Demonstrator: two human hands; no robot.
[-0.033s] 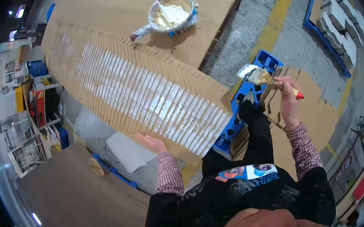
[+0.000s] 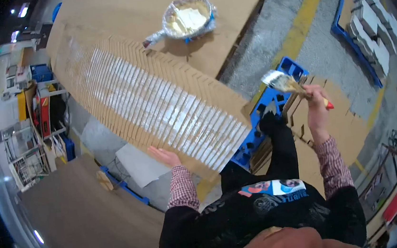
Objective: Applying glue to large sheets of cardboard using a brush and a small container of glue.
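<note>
My right hand (image 2: 317,95) is wrapped round the handle of a paintbrush (image 2: 285,83). The bristles carry white paste and point left, and the handle's red end sticks out behind my fist. At the near edge of a long row of overlapping cardboard sheets (image 2: 194,83), my left hand (image 2: 164,156) rests with its fingers stretched out. White, wet-looking paste covers the exposed strips along the middle of that row. Beyond it stands a round pan (image 2: 213,15) with a handle, wrapped in clear film and holding thick cream-white paste (image 2: 188,19).
A brown board surface (image 2: 239,0) bears the sheets and the pan. Close to my right leg are a blue plastic pallet (image 2: 293,67) and stacked cardboard (image 2: 335,106). Another blue pallet (image 2: 359,51) with grey-white pieces lies far right. A brown-covered surface (image 2: 87,206) is at lower left.
The paintbrush has tilted and shifted slightly to the right and nearer in my right hand. My left hand stays by the sheets' edge.
</note>
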